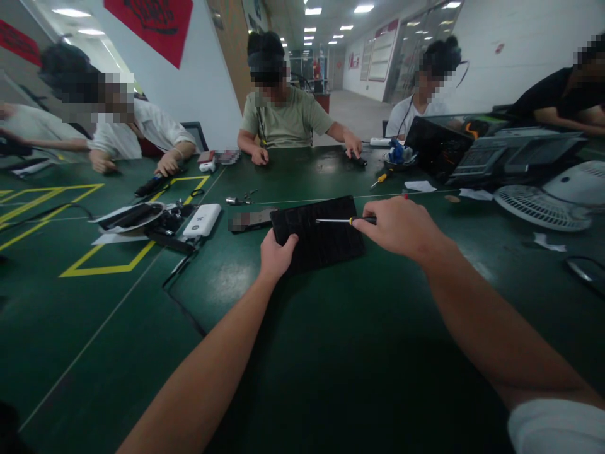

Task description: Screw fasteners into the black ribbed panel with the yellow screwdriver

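A flat black rectangular panel [326, 243] with raised ribs on its face lies tilted near the middle of the view. My left hand [278, 253] grips its left edge, thumb on top and the other fingers hidden behind. My right hand [401, 227] is closed round the black and yellow handle of a screwdriver [334, 221]. The metal shaft points left across the panel, its tip over the panel's upper part; whether the tip touches cannot be made out. Just behind the panel's left corner lies a dark flat piece [253, 219], partly blurred out.
Left of the panel are a white power bank [202, 221] and a headset-like device [137, 217] with cables. Small metal parts [239, 200] lie behind. At right are a white fan [543, 198], paper scraps [420, 186] and a yellow screwdriver [379, 180]. Several people sit around the green table [378, 353].
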The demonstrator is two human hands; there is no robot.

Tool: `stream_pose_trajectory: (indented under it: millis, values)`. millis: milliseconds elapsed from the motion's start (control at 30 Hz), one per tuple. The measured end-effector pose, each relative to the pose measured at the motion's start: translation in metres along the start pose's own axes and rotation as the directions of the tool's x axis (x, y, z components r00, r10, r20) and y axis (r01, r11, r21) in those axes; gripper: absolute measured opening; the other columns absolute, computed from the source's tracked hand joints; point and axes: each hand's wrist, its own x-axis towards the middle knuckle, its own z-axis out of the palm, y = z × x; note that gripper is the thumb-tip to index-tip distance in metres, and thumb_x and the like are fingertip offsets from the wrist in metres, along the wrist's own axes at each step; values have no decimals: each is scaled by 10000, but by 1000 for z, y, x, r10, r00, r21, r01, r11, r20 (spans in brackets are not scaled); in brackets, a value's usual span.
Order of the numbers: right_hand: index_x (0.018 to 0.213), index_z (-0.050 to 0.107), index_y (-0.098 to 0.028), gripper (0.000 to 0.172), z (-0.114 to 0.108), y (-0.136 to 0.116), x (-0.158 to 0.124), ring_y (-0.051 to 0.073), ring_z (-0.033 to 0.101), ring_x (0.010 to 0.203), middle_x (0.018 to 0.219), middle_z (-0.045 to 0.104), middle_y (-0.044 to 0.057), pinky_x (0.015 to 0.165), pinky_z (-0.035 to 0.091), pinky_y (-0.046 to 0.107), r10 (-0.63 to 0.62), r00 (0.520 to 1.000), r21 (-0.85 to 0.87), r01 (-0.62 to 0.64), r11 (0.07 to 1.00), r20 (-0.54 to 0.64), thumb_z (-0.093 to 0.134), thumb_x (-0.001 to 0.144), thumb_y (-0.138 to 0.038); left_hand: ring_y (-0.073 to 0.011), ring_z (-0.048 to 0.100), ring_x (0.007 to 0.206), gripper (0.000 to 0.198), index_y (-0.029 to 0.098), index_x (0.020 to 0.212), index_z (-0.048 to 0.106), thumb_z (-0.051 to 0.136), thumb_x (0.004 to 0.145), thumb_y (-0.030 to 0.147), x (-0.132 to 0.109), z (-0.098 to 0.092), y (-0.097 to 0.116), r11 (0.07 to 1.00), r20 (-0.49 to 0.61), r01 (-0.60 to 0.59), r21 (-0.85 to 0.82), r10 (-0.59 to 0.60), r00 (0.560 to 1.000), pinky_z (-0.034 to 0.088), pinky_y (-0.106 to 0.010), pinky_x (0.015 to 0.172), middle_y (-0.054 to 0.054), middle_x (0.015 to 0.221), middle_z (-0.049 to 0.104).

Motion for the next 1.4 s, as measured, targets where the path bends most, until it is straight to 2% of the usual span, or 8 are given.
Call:
stream_pose_trajectory:
  millis: [200,400,733,1033,1200,1400]
  values:
    - [1044,726,-237,263,2,5,1,300,672,841,941,756,113,685,418,386,-11,1000,6,11,1000,29,676,908,-457,-307,750,977,304,196,1051,732,741,805,374,1,1,-3,1000,-1,-9,2,9,1000,595,-458,940,-97,1022,799]
    - [997,702,-242,154,2,7,2,293,675,848,942,752,103,664,386,377,-38,999,-8,38,999,1,656,907,-358,-302,747,964,289,194,1025,729,736,800,375,1,2,-3,1000,-17,-11,8,12,1000,591,-468,948,-94,1004,795]
    - [912,770,-236,185,3,8,2,283,669,837,925,762,108,678,407,386,-37,999,14,37,999,-14,676,906,-395,-303,751,965,300,190,1049,732,736,808,369,0,2,-3,1000,-7,-10,-10,10,1000,596,-468,943,-100,1027,803]
    - [986,824,-237,310,0,5,1,310,684,856,933,780,128,692,424,402,-20,1000,8,20,1000,0,625,936,-468,-307,751,982,290,196,1053,735,737,814,361,0,0,-1,1000,-4,-11,0,11,1000,600,-465,944,-93,1022,802]
    - [1052,745,-243,258,2,5,1,296,661,818,923,758,114,673,381,385,-33,999,18,33,999,-25,633,920,-435,-308,749,974,301,190,1057,736,747,808,358,0,1,-2,1000,-5,-5,-14,5,1000,599,-470,943,-101,1025,797]
    - [987,702,-240,162,1,5,1,251,635,797,918,742,78,644,330,352,-51,997,11,52,999,-49,684,836,-295,-307,745,944,305,178,1036,733,744,800,371,3,3,-7,1000,-18,-15,-6,15,1000,591,-474,940,-98,985,797]
